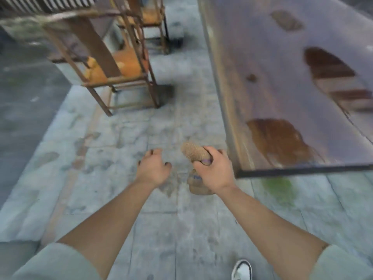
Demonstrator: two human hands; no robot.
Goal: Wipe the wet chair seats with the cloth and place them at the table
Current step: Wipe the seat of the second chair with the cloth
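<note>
My right hand (213,170) is shut on a bunched tan cloth (192,151), which sticks out above the fist and hangs below it. My left hand (153,168) is beside it, fingers loosely curled and holding nothing. Both hands hover over the stone floor, just left of the corner of the long wet wooden table (292,93). A wooden chair with an orange woven seat (123,65) stands ahead at the upper left, well beyond my hands. A second chair of the same kind (151,19) stands farther back near the table's left edge.
The paved stone floor (125,142) is damp and stained, with a green patch (279,188) below the table's near edge. A darker strip of ground (24,93) runs along the left. My shoe (242,269) shows at the bottom. The view is motion-blurred.
</note>
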